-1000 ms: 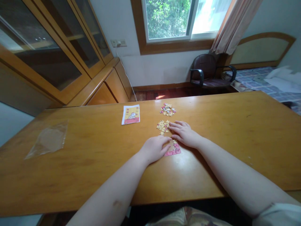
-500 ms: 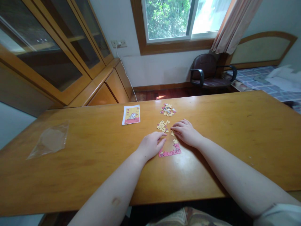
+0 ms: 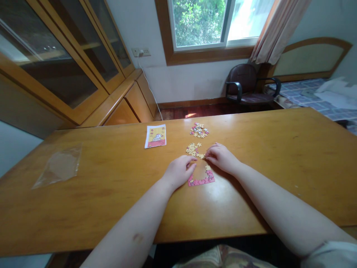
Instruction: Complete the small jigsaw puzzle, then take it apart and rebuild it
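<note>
A partly joined pink puzzle strip [image 3: 201,181] lies on the wooden table [image 3: 111,175] between my hands. My left hand [image 3: 178,172] rests knuckles-up just left of it, fingers curled toward a loose yellow pile [image 3: 193,149]. My right hand [image 3: 221,158] sits right of that pile, fingertips pinched on a small yellow piece [image 3: 201,156]. A second pile of mixed pink and white pieces [image 3: 199,130] lies farther back. What, if anything, my left fingers hold is hidden.
A printed picture card [image 3: 155,136] lies left of the piles. A clear plastic bag [image 3: 58,165] lies at the table's far left. Beyond the table stand a dark armchair [image 3: 248,87], glass-door cabinets [image 3: 69,63] and a bed [image 3: 315,95].
My left hand slid left off the pink strip, uncovering it. My right hand's fingers drew together from flat into a pinch at the yellow pile's edge.
</note>
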`<state>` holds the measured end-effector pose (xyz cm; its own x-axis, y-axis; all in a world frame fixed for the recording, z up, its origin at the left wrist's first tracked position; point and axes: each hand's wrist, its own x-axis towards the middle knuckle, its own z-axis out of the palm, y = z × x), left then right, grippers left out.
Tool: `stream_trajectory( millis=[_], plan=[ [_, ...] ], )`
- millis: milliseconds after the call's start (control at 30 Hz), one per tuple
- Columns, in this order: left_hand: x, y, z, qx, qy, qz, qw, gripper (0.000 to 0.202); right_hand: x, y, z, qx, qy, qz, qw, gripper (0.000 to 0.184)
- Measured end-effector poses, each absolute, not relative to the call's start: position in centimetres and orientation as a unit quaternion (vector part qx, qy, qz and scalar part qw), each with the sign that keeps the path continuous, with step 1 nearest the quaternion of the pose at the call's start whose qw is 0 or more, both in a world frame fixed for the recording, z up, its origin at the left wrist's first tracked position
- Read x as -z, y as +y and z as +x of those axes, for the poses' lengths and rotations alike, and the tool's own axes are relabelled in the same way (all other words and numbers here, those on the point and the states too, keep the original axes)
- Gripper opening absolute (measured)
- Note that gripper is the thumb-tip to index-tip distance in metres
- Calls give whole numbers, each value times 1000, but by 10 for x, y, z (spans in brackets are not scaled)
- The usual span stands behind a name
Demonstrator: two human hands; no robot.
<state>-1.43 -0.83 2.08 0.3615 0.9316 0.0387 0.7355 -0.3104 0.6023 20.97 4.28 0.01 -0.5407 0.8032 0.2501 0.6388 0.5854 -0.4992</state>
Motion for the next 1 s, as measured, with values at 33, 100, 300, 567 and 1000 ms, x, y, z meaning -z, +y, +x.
stream_trajectory(
  millis=[33,100,300,567,1000],
  plan=[
    [-20,-8,-14,-201,529,784,254,28,-2,42,209,-190,-855,-418,239,9],
    [-19,-8,-13,-220,524,779,263,28,-7,37,208,-220,-843,-419,255,8],
    [-17,-12,-6,-251,483,774,323,31,-15,17,198,-290,-819,-418,264,3],
    [-20,-2,-23,-232,545,743,311,22,-22,9,197,-236,-888,-338,201,15],
    [-13,9,-40,-150,558,703,415,23,-36,-19,184,-153,-944,-294,5,56]
  ],
)
